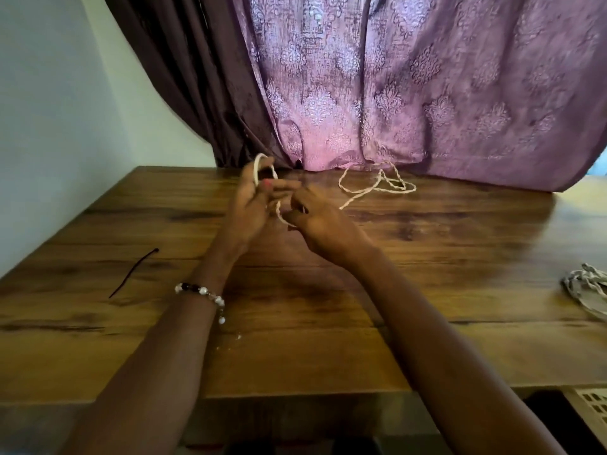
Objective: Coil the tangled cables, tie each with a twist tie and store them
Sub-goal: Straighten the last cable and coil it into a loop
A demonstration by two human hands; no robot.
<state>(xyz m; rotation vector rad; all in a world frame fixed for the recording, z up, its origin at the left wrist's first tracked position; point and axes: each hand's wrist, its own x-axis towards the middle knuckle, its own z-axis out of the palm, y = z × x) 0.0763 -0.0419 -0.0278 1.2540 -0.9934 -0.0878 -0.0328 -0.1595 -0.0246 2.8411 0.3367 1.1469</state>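
Head view, angled down, close over table (pixel 328 339)

grey cable bundle (pixel 588 292) cropped at right edge

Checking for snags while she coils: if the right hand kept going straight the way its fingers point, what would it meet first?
The right hand points up and left toward the left hand, which holds the cream cable coil. It would likely meet that hand's fingers first; depth is unclear from one view.
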